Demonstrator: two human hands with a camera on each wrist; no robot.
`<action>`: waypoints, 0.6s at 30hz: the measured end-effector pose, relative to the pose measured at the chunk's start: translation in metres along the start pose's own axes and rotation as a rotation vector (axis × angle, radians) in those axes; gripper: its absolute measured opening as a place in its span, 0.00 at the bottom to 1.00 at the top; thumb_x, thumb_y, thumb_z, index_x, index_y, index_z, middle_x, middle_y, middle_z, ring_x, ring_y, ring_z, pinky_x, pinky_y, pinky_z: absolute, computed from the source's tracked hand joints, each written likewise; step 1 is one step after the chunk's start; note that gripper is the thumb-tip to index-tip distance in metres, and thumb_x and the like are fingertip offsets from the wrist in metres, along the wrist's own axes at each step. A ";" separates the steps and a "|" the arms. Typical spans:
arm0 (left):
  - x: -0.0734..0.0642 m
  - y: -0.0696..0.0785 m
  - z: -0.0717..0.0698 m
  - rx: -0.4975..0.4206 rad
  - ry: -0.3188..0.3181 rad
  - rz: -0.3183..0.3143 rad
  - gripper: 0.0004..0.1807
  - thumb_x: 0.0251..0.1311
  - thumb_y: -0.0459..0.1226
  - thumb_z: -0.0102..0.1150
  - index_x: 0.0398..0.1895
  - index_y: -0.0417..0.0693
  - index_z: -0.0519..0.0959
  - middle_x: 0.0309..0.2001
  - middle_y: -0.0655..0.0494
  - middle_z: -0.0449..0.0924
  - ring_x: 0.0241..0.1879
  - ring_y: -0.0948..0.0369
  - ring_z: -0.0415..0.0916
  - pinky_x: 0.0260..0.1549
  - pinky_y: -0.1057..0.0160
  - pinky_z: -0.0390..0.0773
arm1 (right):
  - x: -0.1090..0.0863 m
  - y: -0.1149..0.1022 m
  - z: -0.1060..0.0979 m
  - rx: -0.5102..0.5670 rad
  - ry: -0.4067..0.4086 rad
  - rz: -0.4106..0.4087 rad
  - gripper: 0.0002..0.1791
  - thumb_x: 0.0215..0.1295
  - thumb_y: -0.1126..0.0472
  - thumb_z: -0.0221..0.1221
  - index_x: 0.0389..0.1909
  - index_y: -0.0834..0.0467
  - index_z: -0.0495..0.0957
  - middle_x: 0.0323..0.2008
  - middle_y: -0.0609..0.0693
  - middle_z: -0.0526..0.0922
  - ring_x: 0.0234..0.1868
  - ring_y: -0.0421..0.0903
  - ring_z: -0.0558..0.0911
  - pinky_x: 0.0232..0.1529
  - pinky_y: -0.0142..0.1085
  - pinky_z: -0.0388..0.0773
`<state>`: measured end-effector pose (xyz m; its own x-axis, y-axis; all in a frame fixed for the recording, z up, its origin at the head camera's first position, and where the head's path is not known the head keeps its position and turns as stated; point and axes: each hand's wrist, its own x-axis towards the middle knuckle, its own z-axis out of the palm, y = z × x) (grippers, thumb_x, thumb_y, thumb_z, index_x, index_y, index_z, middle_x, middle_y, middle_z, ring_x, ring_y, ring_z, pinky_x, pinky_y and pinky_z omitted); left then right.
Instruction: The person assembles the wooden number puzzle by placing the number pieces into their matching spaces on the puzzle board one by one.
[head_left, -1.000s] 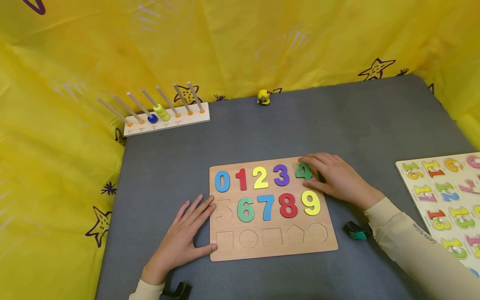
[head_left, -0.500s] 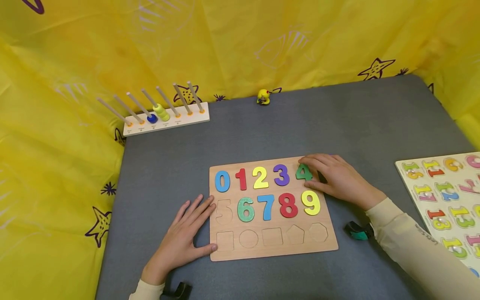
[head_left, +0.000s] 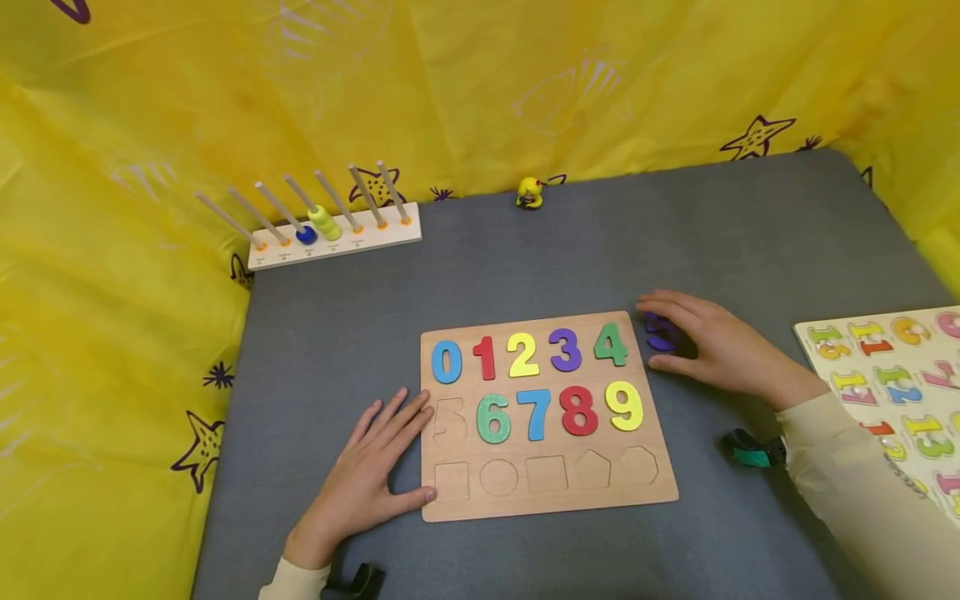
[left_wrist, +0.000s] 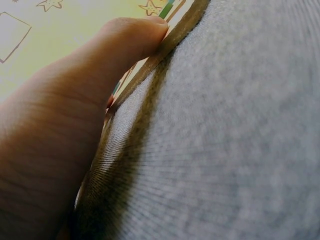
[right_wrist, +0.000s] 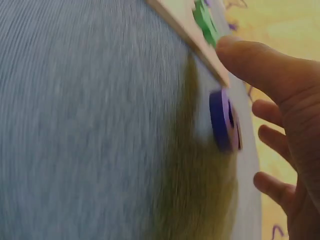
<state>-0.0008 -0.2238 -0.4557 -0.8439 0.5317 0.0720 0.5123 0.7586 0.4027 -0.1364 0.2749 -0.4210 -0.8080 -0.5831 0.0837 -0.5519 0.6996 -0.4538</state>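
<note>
A wooden number board (head_left: pixel 551 500) lies flat, with coloured digits 0 to 4 along the top row and 6 to 9 below. Its 5-shaped recess (head_left: pixel 450 423) and the shape recesses in the bottom row are bare. My left hand (head_left: pixel 367 479) rests along the board's left edge, fingers spread and thumb on the rim. Beyond the right edge, my right hand (head_left: pixel 723 346) arches over a purple piece (head_left: pixel 660 333), partly hidden by the fingers. In the right wrist view that purple piece (right_wrist: pixel 223 121) lies on the table, apart from the thumb and fingertips.
A second number board (head_left: pixel 862 367) lies at the right, partly under the right sleeve. At the back left stands a peg rack (head_left: pixel 375 233) with blue and yellow-green beads. A small yellow figure (head_left: pixel 529 193) sits at the back edge before a yellow curtain (head_left: pixel 480 92).
My right hand has moved right, from the green 4 to the purple piece beyond the board. The 4 now shows fully in its place. The left hand has stayed still.
</note>
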 end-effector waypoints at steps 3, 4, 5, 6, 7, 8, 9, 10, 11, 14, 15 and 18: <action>0.001 0.000 0.000 -0.001 -0.002 0.003 0.55 0.55 0.68 0.63 0.81 0.54 0.57 0.80 0.58 0.51 0.79 0.50 0.45 0.75 0.48 0.37 | -0.007 0.007 -0.001 0.005 -0.007 0.018 0.42 0.56 0.52 0.76 0.71 0.55 0.70 0.71 0.55 0.69 0.70 0.60 0.67 0.66 0.60 0.65; 0.000 0.000 0.000 0.000 -0.003 0.002 0.55 0.55 0.68 0.63 0.81 0.54 0.57 0.80 0.58 0.51 0.79 0.50 0.45 0.75 0.48 0.37 | -0.008 0.009 0.000 0.006 -0.006 0.018 0.42 0.56 0.53 0.75 0.71 0.55 0.70 0.70 0.56 0.70 0.70 0.61 0.68 0.66 0.60 0.65; 0.000 0.000 0.000 0.001 -0.005 -0.001 0.55 0.55 0.68 0.63 0.81 0.55 0.57 0.80 0.58 0.50 0.79 0.50 0.44 0.75 0.48 0.37 | -0.009 0.010 0.000 0.003 -0.004 0.017 0.41 0.57 0.53 0.75 0.71 0.56 0.70 0.70 0.56 0.70 0.69 0.60 0.69 0.66 0.60 0.66; 0.000 0.000 0.000 0.001 -0.007 -0.004 0.55 0.55 0.68 0.63 0.81 0.55 0.57 0.81 0.59 0.50 0.79 0.50 0.44 0.75 0.48 0.37 | -0.009 0.011 0.001 0.000 0.002 0.014 0.41 0.57 0.54 0.75 0.70 0.56 0.70 0.69 0.56 0.71 0.68 0.60 0.69 0.65 0.60 0.66; 0.001 -0.001 0.000 0.002 -0.007 -0.006 0.55 0.55 0.68 0.63 0.81 0.55 0.57 0.81 0.59 0.50 0.79 0.50 0.44 0.75 0.48 0.37 | -0.010 0.012 0.002 -0.002 0.010 0.011 0.40 0.57 0.55 0.75 0.70 0.57 0.70 0.68 0.56 0.72 0.68 0.60 0.70 0.65 0.59 0.67; 0.001 -0.001 -0.001 0.004 -0.006 -0.006 0.55 0.55 0.68 0.63 0.81 0.55 0.57 0.81 0.59 0.50 0.79 0.50 0.44 0.75 0.47 0.38 | -0.010 0.013 0.003 -0.004 0.018 0.005 0.39 0.58 0.56 0.74 0.70 0.57 0.71 0.67 0.56 0.73 0.67 0.59 0.71 0.66 0.58 0.67; 0.001 -0.001 -0.001 0.005 -0.005 -0.007 0.55 0.54 0.68 0.63 0.81 0.55 0.57 0.81 0.59 0.50 0.79 0.50 0.44 0.75 0.47 0.38 | -0.010 0.014 0.004 -0.008 0.026 0.002 0.39 0.58 0.57 0.74 0.69 0.57 0.71 0.66 0.55 0.74 0.67 0.58 0.72 0.66 0.57 0.67; 0.001 -0.001 -0.001 0.007 -0.005 -0.008 0.55 0.54 0.68 0.63 0.81 0.55 0.57 0.81 0.59 0.50 0.79 0.50 0.44 0.75 0.47 0.38 | -0.009 0.015 0.005 -0.011 0.035 -0.001 0.38 0.58 0.57 0.74 0.69 0.57 0.71 0.66 0.55 0.74 0.66 0.57 0.72 0.66 0.56 0.67; 0.001 -0.001 -0.001 0.007 -0.004 -0.008 0.55 0.54 0.68 0.63 0.81 0.55 0.57 0.81 0.59 0.50 0.79 0.50 0.44 0.75 0.47 0.38 | -0.009 0.015 0.005 -0.012 0.043 -0.003 0.38 0.58 0.58 0.74 0.69 0.57 0.71 0.65 0.54 0.75 0.66 0.57 0.73 0.66 0.55 0.68; 0.001 -0.001 0.000 0.010 -0.004 -0.004 0.55 0.54 0.69 0.63 0.81 0.55 0.57 0.80 0.58 0.50 0.79 0.50 0.44 0.75 0.47 0.38 | -0.009 0.016 0.007 -0.017 0.056 -0.004 0.37 0.58 0.58 0.74 0.68 0.57 0.72 0.64 0.54 0.75 0.65 0.56 0.73 0.65 0.55 0.69; 0.000 -0.001 0.000 0.009 -0.004 -0.003 0.55 0.55 0.69 0.63 0.81 0.55 0.57 0.80 0.58 0.50 0.79 0.50 0.44 0.75 0.47 0.38 | -0.008 0.016 0.007 -0.019 0.058 -0.004 0.36 0.58 0.58 0.74 0.68 0.57 0.72 0.64 0.54 0.76 0.65 0.56 0.73 0.64 0.56 0.69; 0.000 -0.001 0.000 0.008 -0.007 -0.003 0.55 0.55 0.69 0.63 0.81 0.55 0.57 0.81 0.59 0.50 0.79 0.51 0.44 0.75 0.47 0.38 | -0.008 0.016 0.008 -0.021 0.063 -0.002 0.36 0.58 0.59 0.73 0.67 0.57 0.72 0.63 0.54 0.76 0.64 0.56 0.74 0.63 0.57 0.69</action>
<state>-0.0012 -0.2245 -0.4564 -0.8442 0.5321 0.0647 0.5112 0.7629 0.3958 -0.1366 0.2874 -0.4360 -0.8178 -0.5581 0.1405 -0.5573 0.7071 -0.4352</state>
